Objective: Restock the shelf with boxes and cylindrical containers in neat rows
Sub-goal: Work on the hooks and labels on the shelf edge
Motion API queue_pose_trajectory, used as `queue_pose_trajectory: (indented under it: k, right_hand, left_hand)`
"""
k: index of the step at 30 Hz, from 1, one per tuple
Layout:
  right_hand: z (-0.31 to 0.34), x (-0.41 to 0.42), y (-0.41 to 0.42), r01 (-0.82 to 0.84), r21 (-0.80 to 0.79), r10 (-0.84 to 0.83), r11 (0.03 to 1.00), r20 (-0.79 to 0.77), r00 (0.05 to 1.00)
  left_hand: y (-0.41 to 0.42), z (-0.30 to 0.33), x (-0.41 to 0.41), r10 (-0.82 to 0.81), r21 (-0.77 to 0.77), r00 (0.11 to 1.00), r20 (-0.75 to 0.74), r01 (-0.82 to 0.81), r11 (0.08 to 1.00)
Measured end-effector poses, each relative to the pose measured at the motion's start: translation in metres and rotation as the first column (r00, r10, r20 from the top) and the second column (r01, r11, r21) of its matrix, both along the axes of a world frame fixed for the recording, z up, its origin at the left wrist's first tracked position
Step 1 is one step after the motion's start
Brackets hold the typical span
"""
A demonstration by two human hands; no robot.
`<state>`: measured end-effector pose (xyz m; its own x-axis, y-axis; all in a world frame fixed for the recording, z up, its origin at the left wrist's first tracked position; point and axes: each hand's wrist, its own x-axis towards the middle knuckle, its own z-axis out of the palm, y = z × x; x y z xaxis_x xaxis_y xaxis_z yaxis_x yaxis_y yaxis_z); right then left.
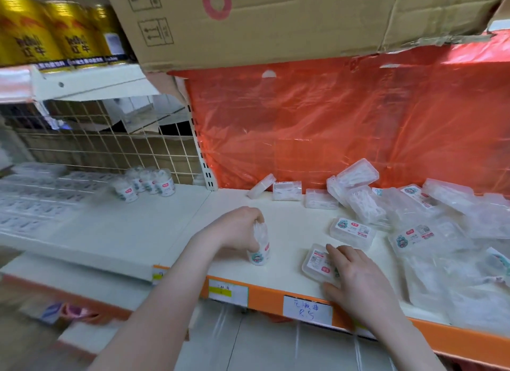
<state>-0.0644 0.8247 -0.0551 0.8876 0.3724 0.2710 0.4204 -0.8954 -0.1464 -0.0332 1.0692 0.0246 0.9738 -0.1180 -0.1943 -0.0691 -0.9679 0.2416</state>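
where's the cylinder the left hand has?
Head view, centre-left: the cylinder stands upright near the shelf front edge, gripped from above by the left hand, left of the flat box under the right hand.

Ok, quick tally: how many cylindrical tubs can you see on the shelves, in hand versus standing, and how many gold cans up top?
Cylindrical tub gripped by the left hand: 1
Cylindrical tubs standing by the wire grid: 4
Gold cans on the upper shelf: 3
Total: 8
The loose flat boxes under and beyond the right hand are too jumbled to count.
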Motion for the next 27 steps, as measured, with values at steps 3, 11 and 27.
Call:
queue_pose_trajectory:
  k: [3,11,27]
  right_hand:
    - [-0.001,-0.002,0.008,-0.015,0.021,0.015,1.0,-0.01,1.0]
    - [0.021,-0.01,0.06,-0.065,0.007,0.066,0.998,-0.077,0.995]
    - [0.032,-0.016,0.298,-0.029,0.078,0.035,0.997,-0.075,0.997]
  left_hand:
    - [0.013,0.002,-0.014,0.019,-0.023,0.998,0.065,-0.018,1.0]
    - [0.068,0.023,-0.045,0.064,-0.052,0.989,0.131,-0.058,0.997]
    - [0.31,0.04,-0.064,-0.027,0.08,0.986,0.164,0.014,0.997]
